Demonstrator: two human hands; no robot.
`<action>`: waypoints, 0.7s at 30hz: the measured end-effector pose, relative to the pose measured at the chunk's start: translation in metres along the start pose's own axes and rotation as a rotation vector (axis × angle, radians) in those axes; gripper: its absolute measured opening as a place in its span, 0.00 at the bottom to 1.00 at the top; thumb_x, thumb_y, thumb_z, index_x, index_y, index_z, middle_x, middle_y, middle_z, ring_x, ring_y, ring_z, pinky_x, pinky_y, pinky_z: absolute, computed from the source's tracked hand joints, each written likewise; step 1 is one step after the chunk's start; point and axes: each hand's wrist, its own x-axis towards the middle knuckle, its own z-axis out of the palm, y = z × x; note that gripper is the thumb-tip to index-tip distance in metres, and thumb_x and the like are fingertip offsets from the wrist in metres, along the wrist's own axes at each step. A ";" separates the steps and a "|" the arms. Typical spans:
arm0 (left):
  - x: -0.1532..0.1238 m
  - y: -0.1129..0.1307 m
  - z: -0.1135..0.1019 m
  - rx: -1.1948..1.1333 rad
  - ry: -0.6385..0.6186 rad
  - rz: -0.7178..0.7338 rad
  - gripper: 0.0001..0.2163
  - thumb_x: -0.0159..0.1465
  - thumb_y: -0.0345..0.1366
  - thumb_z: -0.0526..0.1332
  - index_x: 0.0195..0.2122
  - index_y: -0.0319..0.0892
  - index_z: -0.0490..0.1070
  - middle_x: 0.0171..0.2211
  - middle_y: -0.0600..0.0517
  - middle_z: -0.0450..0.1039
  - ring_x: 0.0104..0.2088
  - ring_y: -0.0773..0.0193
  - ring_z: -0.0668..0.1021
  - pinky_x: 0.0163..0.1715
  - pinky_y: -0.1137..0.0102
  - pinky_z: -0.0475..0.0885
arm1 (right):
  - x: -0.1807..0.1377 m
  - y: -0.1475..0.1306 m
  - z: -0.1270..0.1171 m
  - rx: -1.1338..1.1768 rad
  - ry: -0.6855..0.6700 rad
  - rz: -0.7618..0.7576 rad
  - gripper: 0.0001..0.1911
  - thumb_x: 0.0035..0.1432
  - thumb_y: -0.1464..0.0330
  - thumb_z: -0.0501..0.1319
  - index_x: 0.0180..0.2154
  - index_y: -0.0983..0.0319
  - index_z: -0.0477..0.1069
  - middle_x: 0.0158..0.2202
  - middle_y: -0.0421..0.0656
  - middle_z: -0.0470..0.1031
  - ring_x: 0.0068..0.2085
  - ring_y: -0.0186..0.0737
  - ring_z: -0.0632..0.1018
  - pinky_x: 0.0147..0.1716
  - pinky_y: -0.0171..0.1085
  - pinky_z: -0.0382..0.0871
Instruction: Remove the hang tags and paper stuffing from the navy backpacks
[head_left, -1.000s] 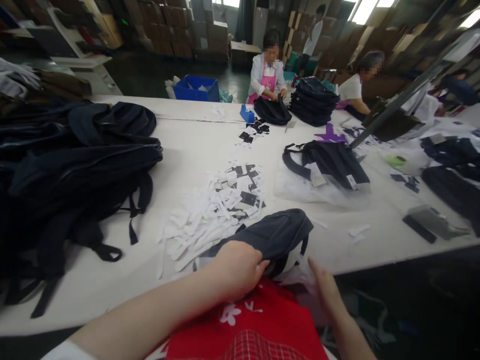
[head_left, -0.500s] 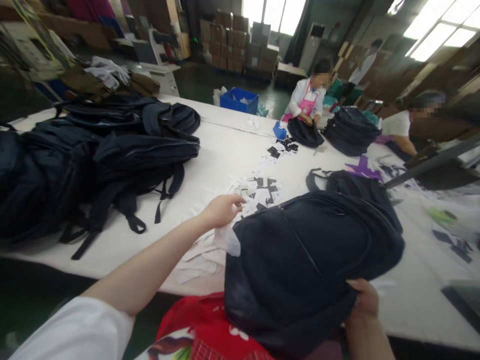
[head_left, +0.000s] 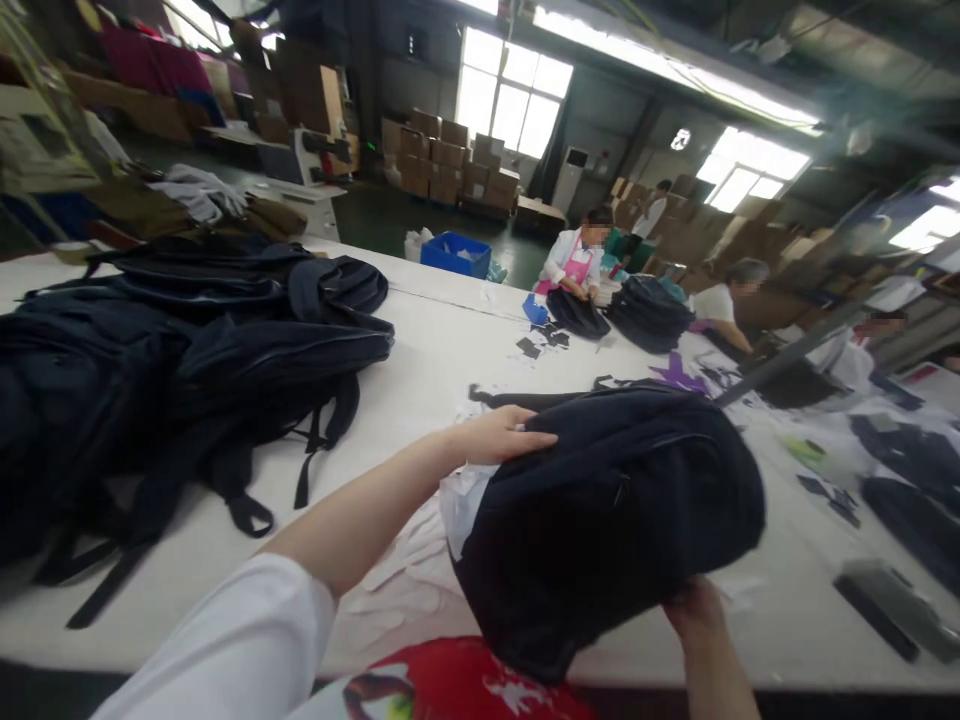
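A dark navy backpack (head_left: 600, 520) is tilted up in front of me, over the near edge of the table. My left hand (head_left: 495, 436) is at its upper left, with thumb and fingers closed on the fabric. A thin white sheet (head_left: 461, 503) hangs just below that hand, against the bag's left side; whether the hand also holds it, I cannot tell. My right hand (head_left: 696, 608) grips the bag's lower right edge from below, its fingers partly hidden. One black strap (head_left: 517, 398) lies out to the left behind the bag.
A heap of dark backpacks (head_left: 187, 370) covers the table's left side. White cut pieces (head_left: 397, 575) lie by the near edge, with black scraps (head_left: 541, 342) farther off. A blue crate (head_left: 456, 255) stands beyond the table. Across it, a person in a pink apron (head_left: 576, 268) handles another bag. A slanted pole (head_left: 810, 345) rises at right.
The backpack has been turned and tilted, so a different side faces me. My left hand has moved right, from beside the bag onto its upper edge. My view has tipped upward.
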 end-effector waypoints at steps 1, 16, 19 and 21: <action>0.000 0.003 0.005 0.058 0.020 0.013 0.20 0.60 0.52 0.59 0.41 0.39 0.76 0.39 0.50 0.79 0.39 0.59 0.78 0.40 0.68 0.72 | -0.001 0.004 0.001 -0.037 0.007 0.018 0.08 0.43 0.61 0.66 0.26 0.57 0.73 0.21 0.40 0.75 0.26 0.46 0.77 0.26 0.42 0.73; 0.054 -0.027 0.134 1.071 0.050 -0.052 0.16 0.66 0.46 0.52 0.34 0.44 0.76 0.32 0.48 0.78 0.33 0.58 0.78 0.31 0.69 0.67 | -0.018 -0.094 0.041 -0.471 -0.306 -0.525 0.28 0.52 0.56 0.62 0.54 0.59 0.69 0.34 0.43 0.78 0.36 0.45 0.77 0.42 0.42 0.68; 0.049 -0.038 0.161 1.183 0.033 -0.126 0.15 0.66 0.44 0.53 0.34 0.43 0.76 0.33 0.46 0.78 0.34 0.56 0.79 0.32 0.67 0.68 | -0.009 -0.076 0.050 -0.440 -0.372 -0.477 0.28 0.49 0.53 0.64 0.50 0.60 0.71 0.40 0.46 0.78 0.43 0.50 0.77 0.44 0.43 0.68; 0.044 -0.044 0.176 1.196 0.002 -0.172 0.14 0.64 0.44 0.54 0.35 0.42 0.76 0.33 0.45 0.78 0.33 0.55 0.79 0.32 0.66 0.68 | -0.001 -0.060 0.049 -0.440 -0.340 -0.402 0.22 0.52 0.51 0.62 0.41 0.61 0.74 0.40 0.48 0.78 0.44 0.51 0.77 0.43 0.43 0.67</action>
